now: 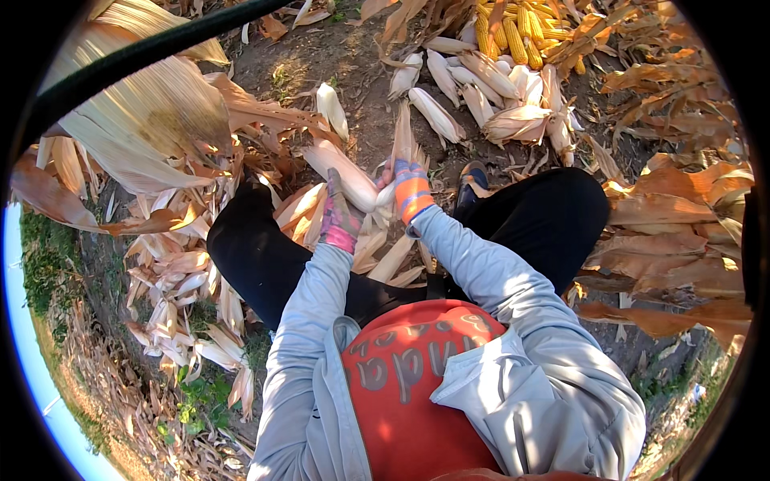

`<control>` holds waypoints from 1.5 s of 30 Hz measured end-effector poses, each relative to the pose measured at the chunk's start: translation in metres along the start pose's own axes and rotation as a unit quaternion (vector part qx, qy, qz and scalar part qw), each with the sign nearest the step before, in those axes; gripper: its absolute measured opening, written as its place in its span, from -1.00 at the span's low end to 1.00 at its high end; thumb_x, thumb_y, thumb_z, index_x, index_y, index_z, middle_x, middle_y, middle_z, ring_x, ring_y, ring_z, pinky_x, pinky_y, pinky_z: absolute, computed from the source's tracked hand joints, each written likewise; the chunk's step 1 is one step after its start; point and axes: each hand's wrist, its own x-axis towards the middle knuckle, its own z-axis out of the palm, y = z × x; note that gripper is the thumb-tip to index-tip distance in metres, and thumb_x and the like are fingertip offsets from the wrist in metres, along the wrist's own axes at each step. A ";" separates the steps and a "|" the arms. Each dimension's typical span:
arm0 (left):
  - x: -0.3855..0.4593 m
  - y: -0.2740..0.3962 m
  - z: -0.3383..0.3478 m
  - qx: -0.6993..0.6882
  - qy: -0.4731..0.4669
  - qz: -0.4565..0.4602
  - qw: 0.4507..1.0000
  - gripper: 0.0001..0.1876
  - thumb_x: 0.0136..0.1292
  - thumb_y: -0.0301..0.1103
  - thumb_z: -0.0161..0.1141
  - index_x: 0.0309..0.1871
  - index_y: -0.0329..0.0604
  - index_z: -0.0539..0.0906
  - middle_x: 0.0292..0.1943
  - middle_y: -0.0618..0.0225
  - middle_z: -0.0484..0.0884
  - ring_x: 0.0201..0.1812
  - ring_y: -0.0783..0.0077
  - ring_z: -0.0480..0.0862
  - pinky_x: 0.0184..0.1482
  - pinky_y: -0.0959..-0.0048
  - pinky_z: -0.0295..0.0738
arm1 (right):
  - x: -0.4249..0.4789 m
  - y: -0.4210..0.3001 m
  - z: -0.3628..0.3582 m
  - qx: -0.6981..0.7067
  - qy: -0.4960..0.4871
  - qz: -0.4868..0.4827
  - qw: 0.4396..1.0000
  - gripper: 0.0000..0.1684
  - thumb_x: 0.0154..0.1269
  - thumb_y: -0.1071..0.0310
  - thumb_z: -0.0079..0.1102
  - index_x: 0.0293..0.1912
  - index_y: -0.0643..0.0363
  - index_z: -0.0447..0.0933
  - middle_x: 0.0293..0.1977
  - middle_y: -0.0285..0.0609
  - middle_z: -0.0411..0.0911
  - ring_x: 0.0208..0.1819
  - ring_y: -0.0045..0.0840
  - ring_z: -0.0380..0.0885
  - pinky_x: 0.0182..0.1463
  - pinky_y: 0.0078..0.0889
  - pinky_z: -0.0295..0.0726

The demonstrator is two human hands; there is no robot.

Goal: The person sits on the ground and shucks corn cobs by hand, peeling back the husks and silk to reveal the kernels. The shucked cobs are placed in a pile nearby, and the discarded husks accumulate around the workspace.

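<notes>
My left hand (pixel 341 216), in a pink and grey glove, is closed around the side of a corn ear (pixel 341 168) still wrapped in pale husk. The ear slants from upper left down toward my right hand. Wearing an orange and blue striped glove with bare fingertips, my right hand (pixel 411 187) grips dry husk leaves (pixel 403 132) that stick up above the fingers. Pale husk at the ear's lower end meets this hand; whether the leaves are still joined to the ear cannot be told. Loose husks (pixel 385 258) lie below both hands, between my legs.
Several unpeeled ears (pixel 490 87) lie ahead to the right, below a heap of bare yellow cobs (pixel 523 33). A single husked ear (pixel 332 111) rests on the soil. Dry corn stalks (pixel 668 222) crowd the right; broad dry leaves (pixel 150 108) and a husk pile (pixel 180 282) are left.
</notes>
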 end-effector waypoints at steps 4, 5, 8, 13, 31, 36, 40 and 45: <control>0.000 -0.010 0.003 -0.024 0.059 -0.060 0.996 -0.36 0.06 0.07 0.17 0.10 -0.09 0.26 -0.15 0.20 0.43 -0.11 0.24 0.45 -0.11 0.27 0.45 | -0.009 0.009 0.015 -0.080 -0.044 -0.105 0.990 -0.79 0.31 0.25 -0.11 -0.30 0.19 0.36 -0.71 -0.27 0.29 -0.68 -0.55 0.32 -0.61 -0.50 0.34; 0.005 -0.012 -0.008 -0.021 0.083 -0.074 0.994 -0.38 0.06 0.07 0.17 0.09 -0.08 0.28 -0.17 0.20 0.44 -0.13 0.24 0.45 -0.14 0.29 0.46 | -0.015 0.011 0.019 -0.124 -0.063 -0.124 0.982 -0.80 0.31 0.26 -0.11 -0.29 0.19 0.36 -0.72 -0.27 0.29 -0.69 -0.56 0.31 -0.61 -0.52 0.33; 0.000 -0.006 -0.016 0.035 0.025 -0.058 0.997 -0.52 0.09 0.00 0.14 -0.04 -0.11 0.39 -0.32 0.29 0.49 -0.37 0.42 0.51 -0.42 0.49 0.47 | -0.044 -0.006 0.041 -0.070 -0.122 -0.042 0.989 -0.82 0.31 0.28 -0.14 -0.24 0.20 0.33 -0.66 -0.32 0.31 -0.70 -0.65 0.23 -0.63 -0.59 0.23; -0.016 -0.006 0.023 0.064 0.046 -0.024 0.997 -0.70 0.22 -0.06 -0.02 -0.34 -0.13 0.42 -0.55 0.40 0.44 -0.65 0.54 0.42 -0.72 0.71 0.24 | -0.026 -0.001 0.015 0.171 -0.295 0.154 0.927 -0.87 0.23 0.38 -0.27 -0.28 0.17 0.29 -0.65 -0.40 0.20 -0.74 -0.72 0.08 -0.66 -0.66 0.07; -0.004 0.004 0.008 0.111 -0.029 -0.072 0.991 -0.71 0.28 -0.12 -0.10 -0.36 -0.15 0.48 -0.52 0.38 0.45 -0.53 0.53 0.44 -0.58 0.54 0.40 | -0.016 -0.022 0.004 0.265 -0.432 0.328 0.797 -0.89 0.22 0.40 -0.32 -0.39 0.12 0.23 -0.72 -0.43 0.10 -0.77 -0.74 0.02 -0.72 -0.68 0.01; -0.021 0.008 0.027 0.201 0.014 -0.008 0.980 -0.74 0.30 -0.15 -0.11 -0.24 -0.15 0.47 -0.42 0.41 0.47 -0.45 0.58 0.45 -0.45 0.56 0.43 | -0.013 -0.016 -0.001 0.283 -0.433 0.341 0.785 -0.89 0.22 0.37 -0.30 -0.38 0.12 0.24 -0.73 -0.42 0.10 -0.76 -0.71 0.03 -0.70 -0.66 0.04; -0.062 0.016 0.082 0.271 -0.089 -0.049 0.957 -0.67 0.29 -0.12 -0.11 -0.09 -0.19 0.43 -0.34 0.38 0.48 -0.37 0.55 0.46 -0.35 0.56 0.45 | -0.011 -0.014 -0.006 0.294 -0.427 0.329 0.789 -0.83 0.27 0.31 -0.36 -0.34 0.12 0.24 -0.71 -0.42 0.12 -0.75 -0.71 0.03 -0.68 -0.66 0.05; 0.004 0.010 0.003 -0.113 -0.296 -0.211 0.925 -0.58 0.26 -0.05 -0.11 -0.02 -0.23 0.40 -0.25 0.28 0.50 -0.21 0.33 0.52 -0.18 0.41 0.49 | -0.018 -0.004 0.012 0.355 -0.220 0.246 0.875 -0.68 0.37 0.17 -0.43 -0.21 0.17 0.26 -0.64 -0.34 0.19 -0.66 -0.65 0.14 -0.58 -0.61 0.19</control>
